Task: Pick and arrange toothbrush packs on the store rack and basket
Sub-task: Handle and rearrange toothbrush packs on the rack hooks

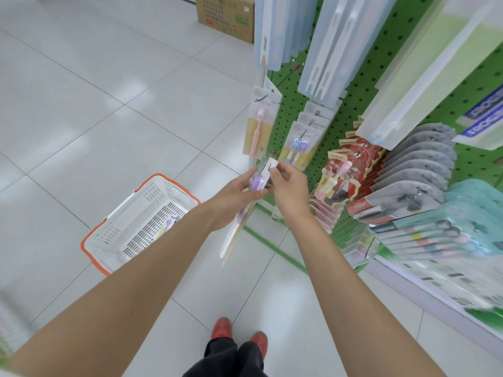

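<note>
Two bare hands hold a long toothbrush pack (236,235) just in front of the left edge of a green peg rack (351,104). The left hand (236,194) curls round it at the purple brush head. The right hand (288,183) pinches its white top tab between closed fingers. The pack looks light, thin, bendy and slick, so it is probably best held by that stiffer tab. A white basket (119,227) sits on the floor, left of the rack.

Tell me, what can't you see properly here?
Head view:
Toothbrush pack: front partly covered by the left hand and right hand.
Purple thing in the basket: too small to name.
Cardboard box: cut by the top edge.
Teal packs: print blurred.
</note>
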Motion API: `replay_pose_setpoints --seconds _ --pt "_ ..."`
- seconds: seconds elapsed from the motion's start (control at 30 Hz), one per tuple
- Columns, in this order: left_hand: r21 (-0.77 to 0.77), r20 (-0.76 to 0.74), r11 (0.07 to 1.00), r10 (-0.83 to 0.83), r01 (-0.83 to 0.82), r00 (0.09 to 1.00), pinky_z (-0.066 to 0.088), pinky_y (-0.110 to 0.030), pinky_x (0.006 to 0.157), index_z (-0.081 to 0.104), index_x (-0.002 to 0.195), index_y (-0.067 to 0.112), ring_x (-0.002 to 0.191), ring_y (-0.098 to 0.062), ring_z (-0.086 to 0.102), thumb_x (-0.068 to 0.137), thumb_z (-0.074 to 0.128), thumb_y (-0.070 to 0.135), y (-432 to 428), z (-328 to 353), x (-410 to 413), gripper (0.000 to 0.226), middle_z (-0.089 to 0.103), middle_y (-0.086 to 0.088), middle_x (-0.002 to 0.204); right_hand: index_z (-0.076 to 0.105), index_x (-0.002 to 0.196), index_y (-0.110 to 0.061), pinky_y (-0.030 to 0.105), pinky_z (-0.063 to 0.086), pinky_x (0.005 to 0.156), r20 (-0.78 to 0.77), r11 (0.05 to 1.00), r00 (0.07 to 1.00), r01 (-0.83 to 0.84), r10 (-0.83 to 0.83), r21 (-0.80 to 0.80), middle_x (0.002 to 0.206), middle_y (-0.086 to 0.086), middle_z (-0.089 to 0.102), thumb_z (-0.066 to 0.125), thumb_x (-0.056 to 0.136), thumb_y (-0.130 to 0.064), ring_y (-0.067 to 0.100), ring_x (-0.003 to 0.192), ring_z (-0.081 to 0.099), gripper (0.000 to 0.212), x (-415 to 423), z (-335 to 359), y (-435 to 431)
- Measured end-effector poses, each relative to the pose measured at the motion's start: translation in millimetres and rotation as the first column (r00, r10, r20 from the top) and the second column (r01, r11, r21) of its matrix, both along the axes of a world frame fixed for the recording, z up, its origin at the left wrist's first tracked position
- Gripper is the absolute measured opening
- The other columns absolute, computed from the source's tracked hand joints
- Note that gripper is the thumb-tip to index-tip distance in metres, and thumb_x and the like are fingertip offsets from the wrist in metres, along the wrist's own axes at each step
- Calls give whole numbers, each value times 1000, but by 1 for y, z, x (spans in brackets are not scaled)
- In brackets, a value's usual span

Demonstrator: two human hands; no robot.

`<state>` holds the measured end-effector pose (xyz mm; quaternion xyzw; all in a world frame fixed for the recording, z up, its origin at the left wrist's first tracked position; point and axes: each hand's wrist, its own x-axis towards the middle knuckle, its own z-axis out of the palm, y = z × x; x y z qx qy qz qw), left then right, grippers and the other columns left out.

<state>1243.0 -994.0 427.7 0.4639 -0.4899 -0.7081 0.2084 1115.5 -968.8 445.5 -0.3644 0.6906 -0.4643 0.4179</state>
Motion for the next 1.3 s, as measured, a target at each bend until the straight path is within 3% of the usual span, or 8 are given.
replay_pose_setpoints --seconds 0.13,0.37,0.43,0.53,0.77,1.03,1.23,1.3 --pt "-97 56 995 -21 27 998 38 -8 92 42 146 37 120 4 53 89 71 20 -4 -2 -11 67 51 12 141 61 94 5 35 42 65 -45 996 996 70 -73 -58 78 28 57 45 97 -10 23 63 44 22 -13 -8 2" --pt "-279 -18 932 238 -234 971 54 -26 74 72 102 18 80 -10 65 96 59 15 -27 0 -44 14 73 3 88 53 66 -9 16 24 47 -134 974 980 123 -150 -190 53 -8 35 47 97 -5 3 48 27 32 -32 -5 4" --pt "-275 -81 924 252 -265 964 59 -41 84 74 94 15 81 -15 66 95 60 12 -36 -1 -52 14 74 -2 89 59 70 -10 17 27 49 -148 963 976 122 -161 -239 55 0 45 48 98 -6 2 51 31 30 -37 -4 0" --pt "-291 -145 917 241 -274 960 58 -39 84 75 92 16 77 -13 67 96 60 11 -52 -2 -60 16 75 2 84 69 90 -4 32 41 59 -208 947 962 108 -176 -301 76 15 65 52 98 -12 9 62 47 20 -47 -5 -12" --pt "-350 -188 909 169 -227 968 56 -41 84 76 90 18 77 -16 64 95 60 11 -68 1 -66 18 75 -1 84 68 102 -18 21 52 71 -349 915 903 105 -252 -389 83 -9 69 58 97 -14 4 75 64 12 -57 -4 -24" --pt "-374 -180 898 176 -233 968 49 -59 87 80 79 28 80 -24 51 94 64 16 -83 -6 -78 24 64 -14 86 71 109 -11 41 53 75 -748 915 581 -10 -322 -402 99 5 69 61 95 -14 24 87 62 18 -73 0 -35" --pt "-400 -145 891 169 -214 975 53 -43 90 78 76 31 79 -17 59 94 64 14 -86 -10 -83 28 73 1 82 74 103 -13 30 47 58 -879 947 397 -67 -265 -315 88 5 72 69 82 4 28 79 67 27 -73 4 -34" --pt "-385 -126 901 166 -202 978 52 -37 87 78 80 32 81 -18 60 93 65 17 -90 -11 -81 23 72 2 83 71 106 -11 31 49 60 -881 961 422 -67 -215 -267 94 7 71 64 83 8 29 81 67 31 -72 5 -33"
